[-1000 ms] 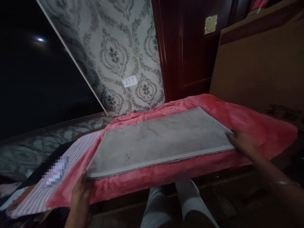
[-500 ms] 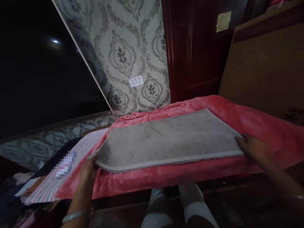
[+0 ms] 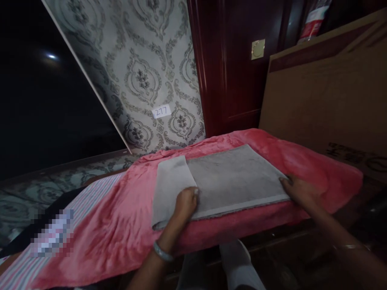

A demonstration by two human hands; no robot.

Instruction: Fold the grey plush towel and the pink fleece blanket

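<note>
A grey towel-like cloth lies on a pink plush blanket, its left end folded over toward the middle. My left hand is closed on the near corner of that folded-over flap, pressing near the cloth's front edge. At the opposite side, my right hand pinches the right front corner of the cloth between thumb and fingers. A pale hem runs along the front edge between both hands. The underside of the fold is hidden.
Behind the blanket stand a patterned wall with a paper label, a dark screen at left and a large cardboard box at right. A bottle shows above the box. Striped fabric lies at left.
My left hand has carried the cloth's left end rightward, folding it over onto the rest. My right hand stays on the right corner. The view has shifted somewhat.
</note>
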